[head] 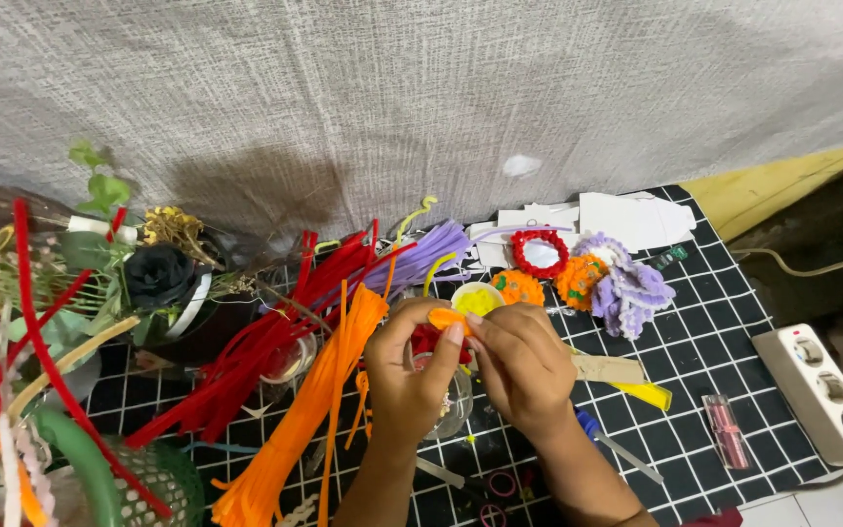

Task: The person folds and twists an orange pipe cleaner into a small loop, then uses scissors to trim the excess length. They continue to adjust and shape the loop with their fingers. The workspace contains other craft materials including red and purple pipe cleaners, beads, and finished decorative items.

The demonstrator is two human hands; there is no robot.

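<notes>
Left hand [404,376], right hand [519,366], fingertips pinching orange pipe cleaner [448,318], possibly twisting

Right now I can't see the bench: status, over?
Left hand and right hand both pinch orange pipe cleaner. Red piece behind. Nothing blocking.

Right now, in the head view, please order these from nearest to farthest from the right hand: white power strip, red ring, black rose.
From the right hand:
1. Red ring, just beyond the hand.
2. White power strip, far right.
3. Black rose, far left.
</notes>
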